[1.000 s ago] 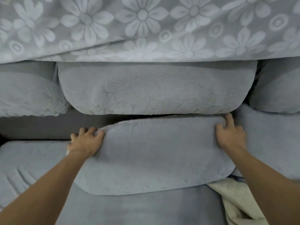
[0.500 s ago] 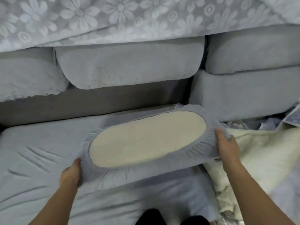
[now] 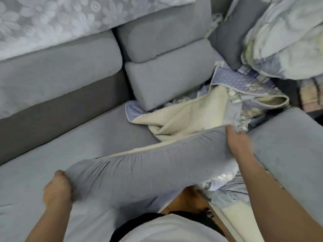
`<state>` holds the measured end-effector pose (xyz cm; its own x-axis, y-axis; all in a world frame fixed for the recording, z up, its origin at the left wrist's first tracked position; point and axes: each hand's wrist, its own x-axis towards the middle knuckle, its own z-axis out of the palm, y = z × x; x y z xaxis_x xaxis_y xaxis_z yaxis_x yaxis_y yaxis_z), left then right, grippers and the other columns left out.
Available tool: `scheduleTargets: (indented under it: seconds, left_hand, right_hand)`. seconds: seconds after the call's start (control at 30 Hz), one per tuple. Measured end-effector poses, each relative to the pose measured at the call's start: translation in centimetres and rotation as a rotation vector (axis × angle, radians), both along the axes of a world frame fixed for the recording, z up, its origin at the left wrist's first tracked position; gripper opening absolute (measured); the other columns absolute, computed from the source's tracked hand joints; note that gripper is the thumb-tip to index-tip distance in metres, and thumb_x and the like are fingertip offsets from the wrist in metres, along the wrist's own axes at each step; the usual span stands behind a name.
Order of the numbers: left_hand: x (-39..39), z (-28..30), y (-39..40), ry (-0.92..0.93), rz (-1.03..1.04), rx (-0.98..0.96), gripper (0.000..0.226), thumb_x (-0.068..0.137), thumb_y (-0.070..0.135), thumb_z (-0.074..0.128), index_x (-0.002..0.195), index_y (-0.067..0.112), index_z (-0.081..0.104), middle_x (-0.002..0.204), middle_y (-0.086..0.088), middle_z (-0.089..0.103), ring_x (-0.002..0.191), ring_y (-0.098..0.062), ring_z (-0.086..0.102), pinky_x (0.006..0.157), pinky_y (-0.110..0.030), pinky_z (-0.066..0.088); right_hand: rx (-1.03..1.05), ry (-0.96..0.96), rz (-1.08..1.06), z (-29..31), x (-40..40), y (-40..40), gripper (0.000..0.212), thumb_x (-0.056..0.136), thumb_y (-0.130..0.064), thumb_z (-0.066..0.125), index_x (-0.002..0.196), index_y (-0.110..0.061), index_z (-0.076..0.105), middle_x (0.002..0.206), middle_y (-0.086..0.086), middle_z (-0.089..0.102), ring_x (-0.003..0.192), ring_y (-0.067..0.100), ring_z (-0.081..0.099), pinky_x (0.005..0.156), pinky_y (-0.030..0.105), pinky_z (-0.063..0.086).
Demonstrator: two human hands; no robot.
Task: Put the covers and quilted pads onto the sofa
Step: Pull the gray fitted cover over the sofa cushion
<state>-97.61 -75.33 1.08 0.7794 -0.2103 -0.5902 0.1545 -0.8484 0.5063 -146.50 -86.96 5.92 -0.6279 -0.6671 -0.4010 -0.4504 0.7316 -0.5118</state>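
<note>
We held the grey covered cushion [image 3: 148, 165] above the near seat [image 3: 43, 154], left hand [image 3: 57, 189] and right hand [image 3: 239, 145] each gripping an end, judging it light, soft and best held by its ends.

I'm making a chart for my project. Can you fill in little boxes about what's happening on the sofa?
held thing: grey covered cushion
left hand: grips its left end
right hand: grips its right end
under it: grey seat cover
beside it: cream and blue quilted pad, crumpled
on the backrest: flowered throw
</note>
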Motion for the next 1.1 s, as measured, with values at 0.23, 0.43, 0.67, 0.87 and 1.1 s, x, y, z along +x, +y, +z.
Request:
scheduleTargets:
  seconds: [0.23,0.43,0.67,0.87,1.1]
  left_hand:
    - [-22.1,2.6,-8.8,-0.245,-0.575,0.022,0.074,0.091,0.049,0.023,0.117,-0.009,0.061,0.125,-0.036,0.057,0.113,-0.05,0.055,0.094,-0.052,0.043]
    - [-49.7,2.7,-9.7,-0.215,-0.978,-0.04,0.072,0.099,0.047,0.024,0.127,-0.009,0.058,0.134,-0.034,0.054,0.121,-0.047,0.052,0.104,-0.051,0.038]
    - [-74.1,5.2,-9.3,0.277,-1.277,-0.397,0.045,0.103,0.024,0.046,0.146,0.01,0.047,0.146,-0.007,0.047,0.129,-0.028,0.048,0.09,-0.024,0.049]
    - [-78.1,-2.7,-0.8,0.334,-1.844,0.083,0.065,0.093,0.032,0.065,0.153,0.032,0.039,0.167,-0.005,-0.012,0.155,-0.023,0.006,0.12,-0.035,0.019]
    - [-67.6,-7.7,0.4,0.276,-1.779,0.249,0.059,0.096,0.033,0.061,0.151,0.024,0.041,0.152,0.003,0.041,0.142,-0.02,0.04,0.111,-0.025,0.032]
  right_hand:
    - [0.024,0.02,-0.448,0.8,-21.4,13.3,0.063,0.102,-0.045,0.026,0.13,0.004,0.055,0.133,0.033,0.054,0.124,0.047,0.051,0.106,0.049,0.038]
    - [0.008,0.006,-0.901,0.7,-42.4,27.9,0.074,0.088,-0.056,0.031,0.136,-0.003,0.049,0.133,0.025,0.055,0.12,0.044,0.053,0.104,0.05,0.04]
    - [0.034,0.05,-1.164,0.6,-57.4,37.9,0.067,0.088,-0.044,0.038,0.142,-0.006,0.045,0.144,0.024,0.047,0.13,0.044,0.046,0.107,0.05,0.035]
    - [0.309,-0.011,-0.617,-6.9,-54.8,38.8,0.086,0.083,-0.058,0.054,0.156,-0.022,0.024,0.163,0.023,0.01,0.149,0.045,0.006,0.122,0.05,0.006]
    - [0.272,0.177,-0.492,-9.6,-50.5,35.3,0.07,0.092,-0.022,0.056,0.153,-0.013,0.025,0.163,0.022,0.005,0.149,0.043,0.003,0.119,0.057,0.012]
